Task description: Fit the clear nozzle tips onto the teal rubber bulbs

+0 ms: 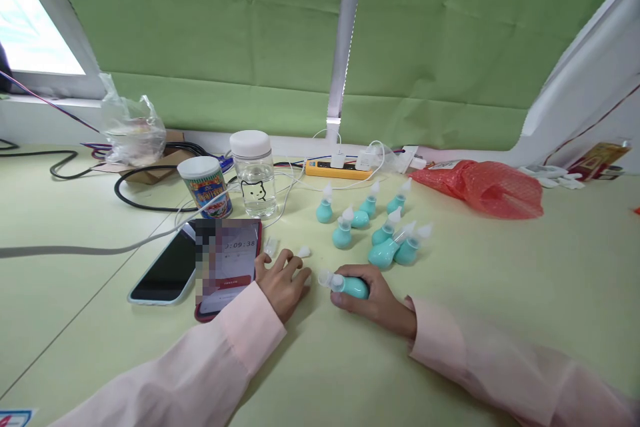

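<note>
My right hand (376, 301) is wrapped round a teal bulb nasal aspirator (354, 287), which lies on its side with its clear end pointing left. My left hand (283, 285) rests on the table to the left of it, fingers apart and bent, holding nothing I can see. Just beyond its fingertips lie a small clear plastic piece (271, 246) and a small white tip (304, 251). Several more teal bulb aspirators with clear tips, such as one upright aspirator (343, 235) and one tilted aspirator (384, 253), are grouped behind my right hand.
Left of my left hand lie a phone with a lit screen (237, 260) and a dark phone (167, 270). Behind them stand a printed can (206, 190) and a clear jar (256, 183). Cables, an orange power strip (337, 172) and red bubble wrap (480, 188) lie further back.
</note>
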Available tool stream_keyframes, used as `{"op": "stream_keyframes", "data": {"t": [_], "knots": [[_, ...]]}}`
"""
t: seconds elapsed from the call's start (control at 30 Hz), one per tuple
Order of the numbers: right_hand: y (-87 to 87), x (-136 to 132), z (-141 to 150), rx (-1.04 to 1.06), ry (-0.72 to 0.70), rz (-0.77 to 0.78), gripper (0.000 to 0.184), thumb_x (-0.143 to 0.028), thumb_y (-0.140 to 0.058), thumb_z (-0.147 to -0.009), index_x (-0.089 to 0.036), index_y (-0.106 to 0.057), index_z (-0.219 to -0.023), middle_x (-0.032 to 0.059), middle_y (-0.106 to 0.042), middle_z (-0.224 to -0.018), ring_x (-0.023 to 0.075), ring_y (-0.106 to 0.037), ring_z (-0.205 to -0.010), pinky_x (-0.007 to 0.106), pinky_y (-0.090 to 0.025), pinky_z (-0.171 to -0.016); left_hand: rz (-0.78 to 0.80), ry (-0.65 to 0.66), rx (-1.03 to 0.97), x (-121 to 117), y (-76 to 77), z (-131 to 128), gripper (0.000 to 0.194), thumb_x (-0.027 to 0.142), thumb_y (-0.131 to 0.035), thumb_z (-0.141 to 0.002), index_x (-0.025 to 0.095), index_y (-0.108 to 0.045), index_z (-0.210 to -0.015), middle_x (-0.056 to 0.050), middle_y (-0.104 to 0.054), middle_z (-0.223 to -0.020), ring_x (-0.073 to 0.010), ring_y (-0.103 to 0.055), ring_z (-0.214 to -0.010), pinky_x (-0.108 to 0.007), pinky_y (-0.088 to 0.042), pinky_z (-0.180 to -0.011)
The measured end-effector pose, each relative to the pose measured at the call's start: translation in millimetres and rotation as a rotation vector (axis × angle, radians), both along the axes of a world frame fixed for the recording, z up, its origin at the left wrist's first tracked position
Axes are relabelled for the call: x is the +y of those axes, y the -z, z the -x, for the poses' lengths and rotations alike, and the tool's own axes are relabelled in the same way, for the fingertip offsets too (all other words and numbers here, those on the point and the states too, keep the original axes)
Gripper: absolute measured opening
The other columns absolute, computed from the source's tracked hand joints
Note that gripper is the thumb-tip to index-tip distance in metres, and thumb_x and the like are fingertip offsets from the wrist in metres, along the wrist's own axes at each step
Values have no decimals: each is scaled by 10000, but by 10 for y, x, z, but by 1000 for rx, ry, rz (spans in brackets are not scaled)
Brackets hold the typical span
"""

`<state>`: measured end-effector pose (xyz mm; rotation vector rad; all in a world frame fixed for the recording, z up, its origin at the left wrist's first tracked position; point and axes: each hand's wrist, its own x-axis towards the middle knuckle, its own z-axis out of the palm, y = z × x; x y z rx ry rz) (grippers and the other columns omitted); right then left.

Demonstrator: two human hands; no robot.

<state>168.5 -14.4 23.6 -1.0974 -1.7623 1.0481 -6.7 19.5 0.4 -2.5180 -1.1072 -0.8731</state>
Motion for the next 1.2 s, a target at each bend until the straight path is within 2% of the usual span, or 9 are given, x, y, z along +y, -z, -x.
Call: {"op": "stream_keyframes", "data": {"t": [0.1, 0.23, 0.43, 0.53, 0.63, 0.77, 0.87, 1.0, 1.2], "knots": [[20, 10, -28, -149, 46, -174, 123, -274, -547, -695, -154, -534, -675, -7, -516, -598, 105, -464, -561, 224, -375, -528, 142, 130, -233, -5, -73, 73, 60, 212, -547, -723, 188, -566, -775, -19, -664, -741, -189, -586, -765, -384, -295, -777], [30, -4, -46, -317, 43, -407, 121, -274, -522, -714, -167, -556, -759, 9, -561, -616, 115, -507, -555, 231, -385, -525, 531, 246, -515, -51, -171, 140, 186, 319, -657, -613, 191, -600, -736, -19, -658, -654, -130, -578, -565, -231, -436, -569], [31, -44, -41, -479, 33, -552, 137, -269, -489, -727, -165, -561, -779, 17, -558, -589, 129, -521, -539, 236, -364, -488, 917, 262, -916, -116, -149, 84, 213, 164, -741, -459, 155, -680, -662, -20, -657, -581, -151, -584, -540, -238, -492, -553], [47, -46, -44, -509, 62, -588, 135, -264, -482, -723, -162, -559, -766, 16, -552, -571, 131, -519, -526, 237, -355, -474, 1032, 290, -1051, -128, -147, 60, 232, 107, -730, -455, 170, -696, -675, -8, -669, -604, -143, -593, -559, -221, -506, -562], [62, -43, -46, -522, 67, -620, 131, -269, -479, -719, -168, -553, -758, 12, -547, -561, 126, -513, -507, 232, -347, -460, 1023, 306, -1023, -132, -159, 62, 231, 114, -725, -467, 171, -700, -689, -15, -668, -598, -153, -595, -557, -238, -511, -561], [78, -41, -47, -536, 67, -652, 129, -266, -479, -716, -169, -549, -762, 13, -551, -564, 123, -511, -497, 228, -336, -450, 986, 179, -928, -131, -161, 73, 202, 139, -737, -430, 157, -698, -627, -21, -660, -552, -164, -588, -528, -250, -496, -543], [95, -37, -60, -581, 53, -709, 141, -274, -471, -720, -168, -549, -770, 13, -541, -551, 120, -488, -470, 230, -306, -423, 1086, 115, -927, -132, -158, 69, 180, 128, -736, -410, 163, -689, -580, -6, -664, -533, -158, -593, -511, -233, -484, -526], [103, -39, -72, -632, 25, -777, 177, -284, -465, -736, -146, -546, -812, 29, -551, -575, 124, -482, -470, 238, -288, -412, 1220, 174, -972, -137, -164, 54, 114, 102, -708, -449, 162, -658, -533, 30, -642, -446, -115, -567, -421, -197, -451, -475], [19, -79, -16, -521, -57, -555, 135, -274, -488, -731, -155, -547, -754, 27, -563, -597, 125, -505, -518, 234, -357, -469, 1354, 248, -1039, -153, -195, 66, 133, 68, -704, -440, 155, -639, -515, 18, -667, -491, -114, -595, -441, -173, -451, -469]]}}
